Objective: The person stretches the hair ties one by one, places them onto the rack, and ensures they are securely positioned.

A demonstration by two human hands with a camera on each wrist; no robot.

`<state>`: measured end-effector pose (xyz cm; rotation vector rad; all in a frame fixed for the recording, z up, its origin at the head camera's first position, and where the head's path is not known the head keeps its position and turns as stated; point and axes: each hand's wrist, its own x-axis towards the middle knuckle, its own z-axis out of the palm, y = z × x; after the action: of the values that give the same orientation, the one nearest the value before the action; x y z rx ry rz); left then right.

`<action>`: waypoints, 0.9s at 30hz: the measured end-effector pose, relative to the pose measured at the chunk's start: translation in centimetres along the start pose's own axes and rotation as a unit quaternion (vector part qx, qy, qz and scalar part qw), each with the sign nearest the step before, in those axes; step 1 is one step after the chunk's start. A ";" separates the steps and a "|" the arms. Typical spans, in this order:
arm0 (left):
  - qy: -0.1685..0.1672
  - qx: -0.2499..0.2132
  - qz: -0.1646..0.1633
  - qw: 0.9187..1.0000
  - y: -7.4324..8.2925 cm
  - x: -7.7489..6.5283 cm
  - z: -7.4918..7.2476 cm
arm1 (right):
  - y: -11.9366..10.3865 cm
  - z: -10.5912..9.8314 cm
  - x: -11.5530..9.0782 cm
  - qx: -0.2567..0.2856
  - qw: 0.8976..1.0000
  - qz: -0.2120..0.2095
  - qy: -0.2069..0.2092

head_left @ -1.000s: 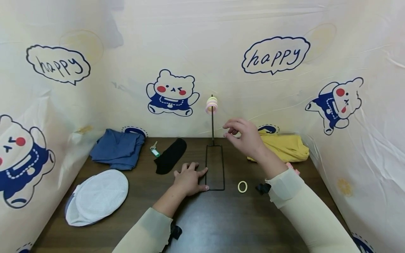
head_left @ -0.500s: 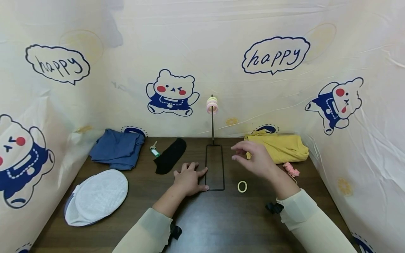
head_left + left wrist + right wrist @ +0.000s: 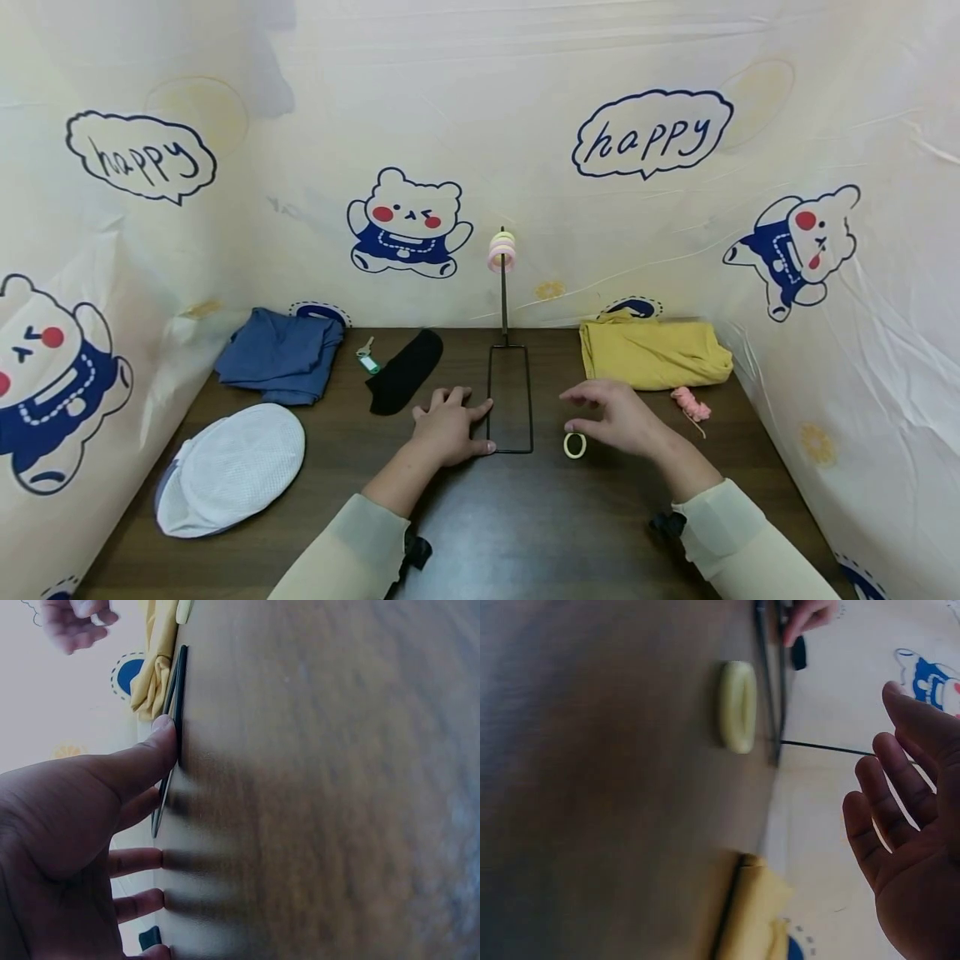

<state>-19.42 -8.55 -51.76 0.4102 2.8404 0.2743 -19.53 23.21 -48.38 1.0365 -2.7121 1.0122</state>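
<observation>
My left hand (image 3: pixel 442 429) rests on the table with spread, nearly straight fingers. Its thumb and forefinger touch the left side of a black wire stand's rectangular base (image 3: pixel 530 400), and the left wrist view shows the thumb on the wire (image 3: pixel 180 682). From the base's far end rises a thin post (image 3: pixel 504 300), with several pastel rings (image 3: pixel 502 250) hanging near its top. To the right of the base lies a pale yellow ring (image 3: pixel 574 456). My right hand (image 3: pixel 618 421) hovers just above and behind this ring, fingers loosely bent, holding nothing; the right wrist view shows it apart from the ring.
Left of the stand are a black sock (image 3: pixel 405 373), a key with a green tag (image 3: pixel 368 362), folded blue cloth (image 3: pixel 281 354) and a white cap (image 3: pixel 232 467). Folded yellow cloth (image 3: pixel 656 354) and a pink yarn bundle (image 3: pixel 691 404) lie at the right. A printed sheet (image 3: pixel 300 167) backs the table.
My right hand has come down and toward me, from beside the post to just above the yellow ring. The left hand has stayed on the stand's base.
</observation>
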 end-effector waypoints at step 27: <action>0.000 -0.002 0.002 1.000 0.1 -0.2 -0.4 | 2.6 1.7 -1.2 -0.056 0.988 0.044 -0.138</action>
<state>-19.27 -8.57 -51.34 0.4136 2.8397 0.2811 -19.95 24.36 -51.51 1.1204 -3.0198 0.7653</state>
